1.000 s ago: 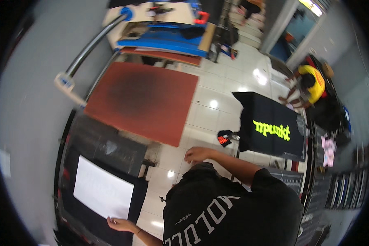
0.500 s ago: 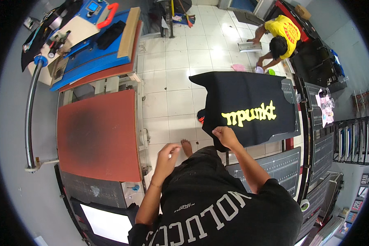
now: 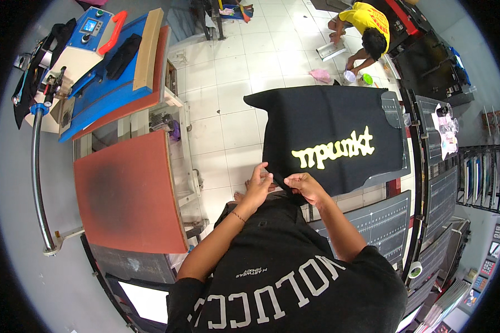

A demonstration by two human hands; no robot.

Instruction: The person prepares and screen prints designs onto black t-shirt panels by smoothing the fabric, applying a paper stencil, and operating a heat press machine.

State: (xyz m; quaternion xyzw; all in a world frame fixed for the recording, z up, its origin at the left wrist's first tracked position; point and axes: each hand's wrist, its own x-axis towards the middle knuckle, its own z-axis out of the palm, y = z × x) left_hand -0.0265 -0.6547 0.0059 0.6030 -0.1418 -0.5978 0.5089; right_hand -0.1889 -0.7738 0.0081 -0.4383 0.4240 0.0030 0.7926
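The black cloth garment with yellow lettering (image 3: 328,116) lies over a dark grey board (image 3: 393,106), ahead-right of the fingers, long axis left-right. The nearer right hand (image 3: 309,190) pinches its near-left edge; the left hand's (image 3: 256,188) grip cannot be determined.

Black cloth (image 3: 316,114) – yellow lettering (image 3: 334,150), rust-red pad (image 3: 136,194)

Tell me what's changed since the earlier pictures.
The left hand has left the white sheet and moved rightward to the near edge of the black shirt. The right hand has come there too, seemingly pinching the cloth. Shirt and sheet stay in place.
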